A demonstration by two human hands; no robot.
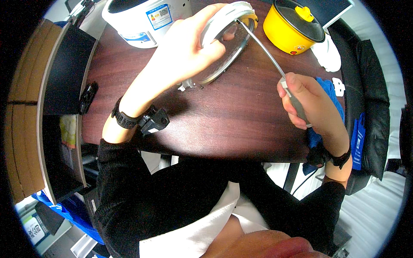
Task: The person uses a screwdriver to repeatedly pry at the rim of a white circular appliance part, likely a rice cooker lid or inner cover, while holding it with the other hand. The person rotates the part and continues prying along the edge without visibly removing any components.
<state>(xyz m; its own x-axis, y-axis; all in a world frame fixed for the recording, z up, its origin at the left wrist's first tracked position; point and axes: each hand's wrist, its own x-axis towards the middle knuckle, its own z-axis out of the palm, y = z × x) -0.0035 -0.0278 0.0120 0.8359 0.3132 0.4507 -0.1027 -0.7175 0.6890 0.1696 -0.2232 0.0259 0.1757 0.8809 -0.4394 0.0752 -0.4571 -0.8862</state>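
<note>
My left hand [187,53] is closed around a round lid [227,56] with a white plastic part and a metal rim, holding it tilted above the desk. My right hand [303,96] grips a screwdriver [264,47] by its grey handle. The long metal shaft reaches up to the white part at the top of the lid, where its tip touches or nearly touches. Some fingers of my left hand are partly hidden behind the lid.
On the dark wooden desk [215,124] stand a white appliance body [133,32] and a yellow pot [288,30]. A white object [329,56], blue cloth [327,90] and small black device [88,96] lie near the edges. A black chair [374,107] is at the right.
</note>
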